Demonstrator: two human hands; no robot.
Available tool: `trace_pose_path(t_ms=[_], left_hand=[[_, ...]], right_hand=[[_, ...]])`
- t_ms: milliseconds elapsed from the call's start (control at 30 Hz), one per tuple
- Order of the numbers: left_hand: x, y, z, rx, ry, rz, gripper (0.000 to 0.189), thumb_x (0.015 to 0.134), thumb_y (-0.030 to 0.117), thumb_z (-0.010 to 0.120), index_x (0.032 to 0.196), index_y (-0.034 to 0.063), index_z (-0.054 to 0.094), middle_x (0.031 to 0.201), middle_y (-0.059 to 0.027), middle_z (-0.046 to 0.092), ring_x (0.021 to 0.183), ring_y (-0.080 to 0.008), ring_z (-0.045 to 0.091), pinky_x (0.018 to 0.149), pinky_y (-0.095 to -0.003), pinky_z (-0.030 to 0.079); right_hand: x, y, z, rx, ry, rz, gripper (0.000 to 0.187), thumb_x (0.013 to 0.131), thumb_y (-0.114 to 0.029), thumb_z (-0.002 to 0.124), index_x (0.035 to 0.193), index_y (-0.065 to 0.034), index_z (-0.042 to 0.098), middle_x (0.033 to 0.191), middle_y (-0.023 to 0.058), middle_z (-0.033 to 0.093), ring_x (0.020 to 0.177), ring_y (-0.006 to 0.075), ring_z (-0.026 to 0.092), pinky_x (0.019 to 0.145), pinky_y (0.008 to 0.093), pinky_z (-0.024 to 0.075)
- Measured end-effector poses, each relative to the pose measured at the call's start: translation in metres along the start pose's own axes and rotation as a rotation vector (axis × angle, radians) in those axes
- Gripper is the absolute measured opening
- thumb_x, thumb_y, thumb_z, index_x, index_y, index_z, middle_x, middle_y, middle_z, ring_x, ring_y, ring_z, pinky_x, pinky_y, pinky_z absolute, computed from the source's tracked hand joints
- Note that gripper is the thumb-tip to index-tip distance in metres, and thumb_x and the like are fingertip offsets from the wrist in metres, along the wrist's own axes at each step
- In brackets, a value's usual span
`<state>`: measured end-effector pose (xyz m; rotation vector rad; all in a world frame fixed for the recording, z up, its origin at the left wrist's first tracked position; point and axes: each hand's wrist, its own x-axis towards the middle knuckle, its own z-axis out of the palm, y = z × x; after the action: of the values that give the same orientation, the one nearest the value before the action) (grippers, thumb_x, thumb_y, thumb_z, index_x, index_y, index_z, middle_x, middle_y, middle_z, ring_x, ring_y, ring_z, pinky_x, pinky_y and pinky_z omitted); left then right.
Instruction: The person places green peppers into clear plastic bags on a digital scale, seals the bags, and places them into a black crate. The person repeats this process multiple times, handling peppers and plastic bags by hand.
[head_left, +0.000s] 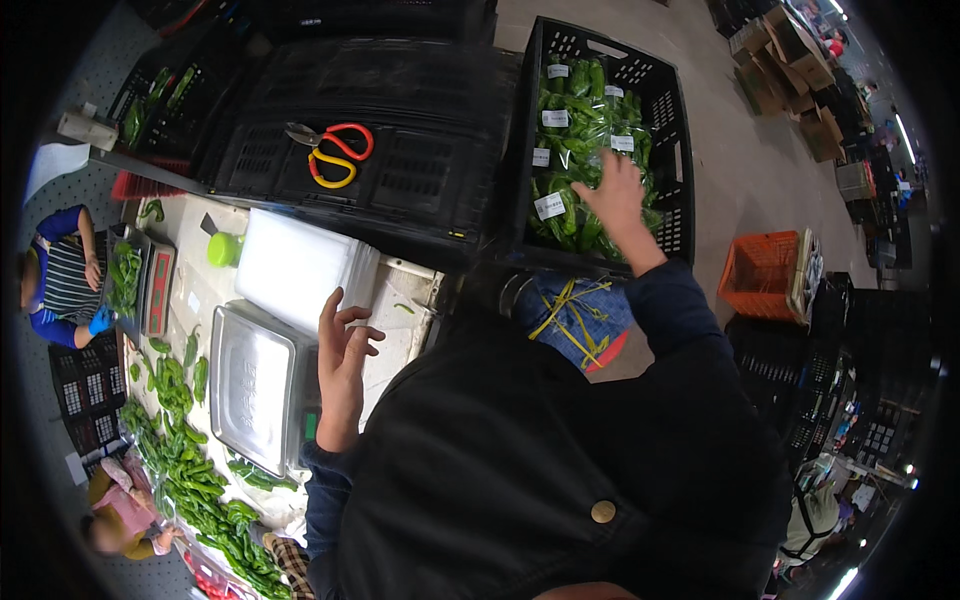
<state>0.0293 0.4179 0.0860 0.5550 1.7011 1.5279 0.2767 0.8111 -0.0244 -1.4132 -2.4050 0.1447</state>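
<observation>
My right hand reaches over a black plastic crate with its fingers spread. Beneath it lie several clear bags of green peppers, each bearing a white label. The hand holds nothing, and I cannot tell whether it touches a bag. My left hand hovers with its fingers apart beside a weighing scale with a steel pan. That pan holds nothing. Just beyond the left fingertips is a stack of white plastic sheets or bags.
Red-and-yellow-handled scissors lie on black crates. Loose green peppers spread along the worktable. Co-workers stand across it, one by a second scale. An orange basket and cardboard boxes are on the right.
</observation>
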Motion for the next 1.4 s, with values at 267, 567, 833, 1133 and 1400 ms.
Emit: trace_pose_path(t_ms=[267,567,833,1133,1400], left_hand=[[-0.002,-0.003,-0.009,-0.082,0.030,-0.033,0.061,0.097,0.014,0.055,0.153,0.0065,0.031,0.121,-0.0118,0.055,0.093,-0.0153,0.062,0.078,-0.0269,0.047],[-0.017,-0.011,-0.035,-0.080,0.031,-0.013,0.053,0.100,0.014,0.054,0.150,0.0081,0.036,0.118,-0.0103,0.059,0.098,-0.0167,0.062,0.083,-0.0314,0.051],[-0.067,-0.049,-0.084,-0.051,0.487,0.075,0.045,0.098,0.016,0.060,0.139,0.0027,0.045,0.100,-0.0068,0.061,0.083,-0.0130,0.064,0.074,-0.0287,0.052],[-0.225,-0.154,-0.265,0.778,1.949,-0.283,0.061,0.078,0.010,0.067,0.134,0.0001,0.044,0.126,-0.0234,0.048,0.117,-0.0412,0.046,0.102,-0.0500,0.038],[-0.281,-0.250,-0.317,0.581,1.788,-0.477,0.054,0.085,0.017,0.067,0.136,0.0085,0.051,0.117,-0.0237,0.061,0.108,-0.0427,0.057,0.093,-0.0480,0.047]], right_hand=[[0.019,0.076,0.062,0.240,-0.594,0.436,0.107,0.079,-0.079,0.057,0.126,0.0168,0.055,0.125,0.0350,0.060,0.118,0.0429,0.059,0.100,0.0454,0.0449],[0.008,0.040,0.031,1.022,-0.947,0.436,0.052,0.105,-0.040,0.044,0.130,0.0033,0.061,0.117,0.0132,0.068,0.105,0.0180,0.066,0.092,0.0303,0.0531],[0.046,0.099,0.084,0.116,0.039,-0.007,0.061,0.095,-0.047,0.063,0.113,0.0113,0.061,0.103,0.0300,0.067,0.091,0.0414,0.066,0.079,0.0471,0.0524],[0.023,-0.258,0.052,0.384,-0.244,-0.829,0.050,0.093,-0.023,0.067,0.135,0.0015,0.051,0.131,0.0236,0.057,0.124,0.0369,0.053,0.106,0.0421,0.0404],[0.007,-0.302,0.106,0.027,-0.183,-0.848,0.067,0.084,-0.035,0.073,0.141,-0.0091,0.049,0.143,0.0225,0.043,0.127,0.0443,0.042,0.107,0.0524,0.0367]])
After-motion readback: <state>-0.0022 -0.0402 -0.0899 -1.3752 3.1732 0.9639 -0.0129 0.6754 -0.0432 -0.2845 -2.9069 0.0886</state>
